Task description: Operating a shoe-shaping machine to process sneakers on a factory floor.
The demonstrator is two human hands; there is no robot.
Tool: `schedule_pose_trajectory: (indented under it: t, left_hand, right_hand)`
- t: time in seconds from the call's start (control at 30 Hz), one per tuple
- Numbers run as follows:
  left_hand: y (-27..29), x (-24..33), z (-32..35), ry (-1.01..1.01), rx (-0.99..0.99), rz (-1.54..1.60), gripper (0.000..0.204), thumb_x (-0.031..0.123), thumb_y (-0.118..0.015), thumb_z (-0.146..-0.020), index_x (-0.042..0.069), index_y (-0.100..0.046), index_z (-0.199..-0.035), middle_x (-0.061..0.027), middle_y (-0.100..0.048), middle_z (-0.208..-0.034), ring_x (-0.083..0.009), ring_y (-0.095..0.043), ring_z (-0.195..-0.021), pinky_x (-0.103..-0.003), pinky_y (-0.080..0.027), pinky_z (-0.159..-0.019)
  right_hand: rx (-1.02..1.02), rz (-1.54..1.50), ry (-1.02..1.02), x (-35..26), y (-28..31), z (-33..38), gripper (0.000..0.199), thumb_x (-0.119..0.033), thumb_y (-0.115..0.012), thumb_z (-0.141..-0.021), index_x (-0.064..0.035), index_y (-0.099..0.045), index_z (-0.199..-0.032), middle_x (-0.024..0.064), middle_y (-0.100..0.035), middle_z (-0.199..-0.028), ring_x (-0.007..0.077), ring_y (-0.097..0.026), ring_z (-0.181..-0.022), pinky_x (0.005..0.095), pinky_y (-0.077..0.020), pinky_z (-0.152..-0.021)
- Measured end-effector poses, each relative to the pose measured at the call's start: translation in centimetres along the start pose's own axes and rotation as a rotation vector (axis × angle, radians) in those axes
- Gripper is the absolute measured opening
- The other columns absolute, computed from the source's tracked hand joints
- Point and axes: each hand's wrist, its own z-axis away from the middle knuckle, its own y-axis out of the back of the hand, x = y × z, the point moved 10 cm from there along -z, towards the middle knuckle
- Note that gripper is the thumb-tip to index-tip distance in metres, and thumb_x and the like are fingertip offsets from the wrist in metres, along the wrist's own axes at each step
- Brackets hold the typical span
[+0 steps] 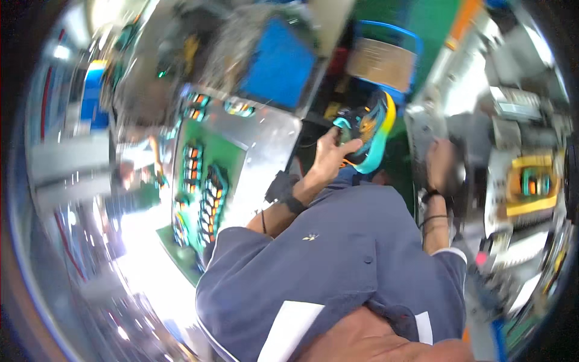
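Observation:
My left hand [335, 151] is closed around the heel end of a shoe [369, 130]. The shoe is dark on top, with a thick sole running from yellow to teal, and it is tilted on its side in front of my body. Over the edge of the metal bench on the right hovers or rests my right hand [442, 163]; motion smears its fingers, so I cannot tell whether they hold anything. Dark bands sit on both wrists.
At left, a metal table [271, 130] bears a green mat [232, 151] with several rows of small teal, black and orange parts [212, 202]. A blue panel [280, 63] and a blue-framed chair [386, 60] stand ahead. A yellow-framed fixture [531, 208] sits at right.

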Motion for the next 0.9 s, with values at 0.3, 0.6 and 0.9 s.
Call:
schedule_pose_trajectory:
  t: [0.3,0.6,0.9]
  left_hand:
    - [23.2,-4.3,7.7,0.011,0.765,0.293,0.033,0.000,-0.072,-0.075,-0.007,-0.061,-0.105,-0.0114,-0.066,-0.096,-0.0201,-0.064,-0.086,-0.032,-0.053,-0.082]
    - [53.3,-10.9,8.3,-0.141,1.203,0.460,0.037,0.005,-0.074,-0.071,-0.006,-0.062,-0.105,-0.0133,-0.067,-0.095,-0.0241,-0.067,-0.082,-0.035,-0.055,-0.075]
    - [69.2,-7.7,3.4,-0.175,1.278,0.568,0.031,0.008,-0.072,-0.076,-0.009,-0.060,-0.099,-0.0145,-0.065,-0.089,-0.0264,-0.066,-0.075,-0.038,-0.054,-0.061]
  right_hand:
    - [-0.137,0.120,-0.054,0.5,-1.9,0.1,0.025,-0.017,-0.058,-0.089,-0.0022,-0.065,-0.108,0.0194,-0.064,-0.104,0.0346,-0.061,-0.097,0.0416,-0.0473,-0.087]
    - [0.055,-0.255,0.121,-19.0,-3.4,-13.6,0.033,-0.023,-0.061,-0.091,0.0005,-0.062,-0.114,0.0155,-0.065,-0.108,0.0270,-0.062,-0.097,0.0350,-0.0491,-0.083]
    - [-0.130,-0.334,0.296,-46.8,-12.5,-30.3,0.043,-0.030,-0.056,-0.096,0.0010,-0.057,-0.125,0.0137,-0.065,-0.115,0.0203,-0.063,-0.101,0.0293,-0.0487,-0.084]
